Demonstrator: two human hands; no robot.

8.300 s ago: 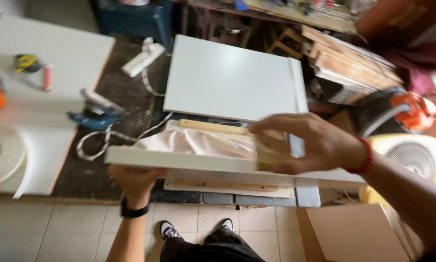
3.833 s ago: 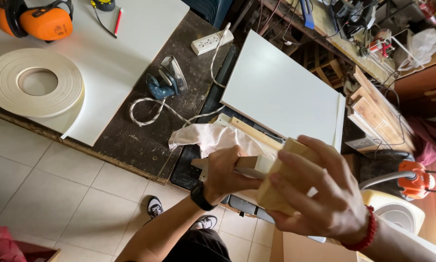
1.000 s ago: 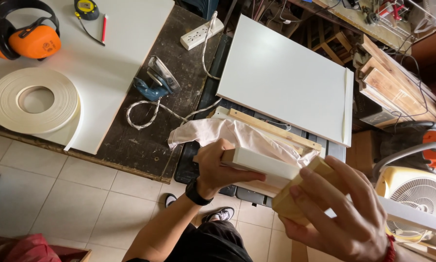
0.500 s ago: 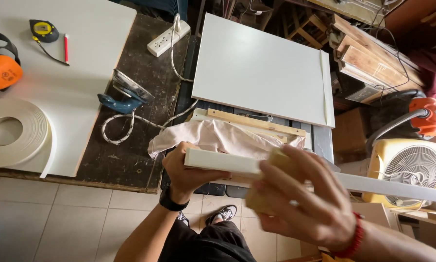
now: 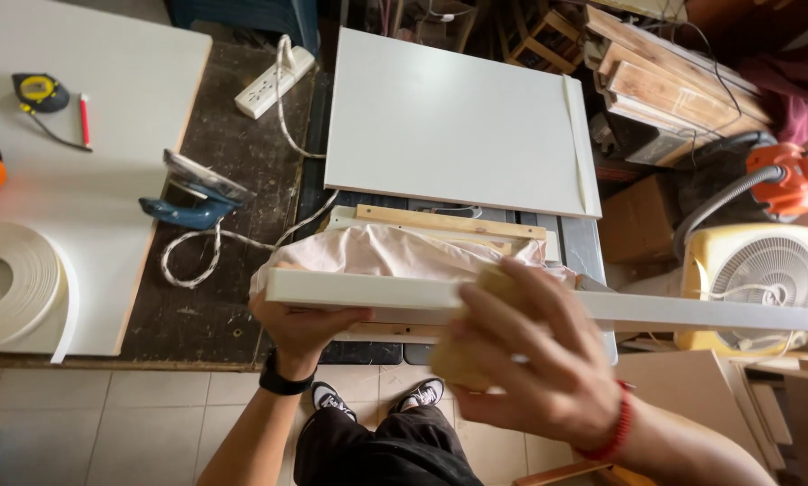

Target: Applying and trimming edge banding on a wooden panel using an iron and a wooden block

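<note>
White panel (image 5: 368, 290) is held edge-up in front of you, above the bench (image 5: 215, 297). Your left hand (image 5: 307, 326) supports it from below near its left end, fingers closed around the lower edge. Your right hand (image 5: 534, 364) presses a tan block (image 5: 462, 360) against the near face and edge, fingers curled over the block. I judge the edge work as in progress; how much is finished I cannot tell. Behind lie pink cloth (image 5: 395, 252), a blue iron (image 5: 193, 193), a tape roll (image 5: 8, 283) and a large white board (image 5: 453, 117).

Bare forearms; a black wristband (image 5: 284, 382) on the left, a red bracelet (image 5: 613, 430) on the right; black trousers (image 5: 381, 453); dark sneakers (image 5: 334, 400).
</note>
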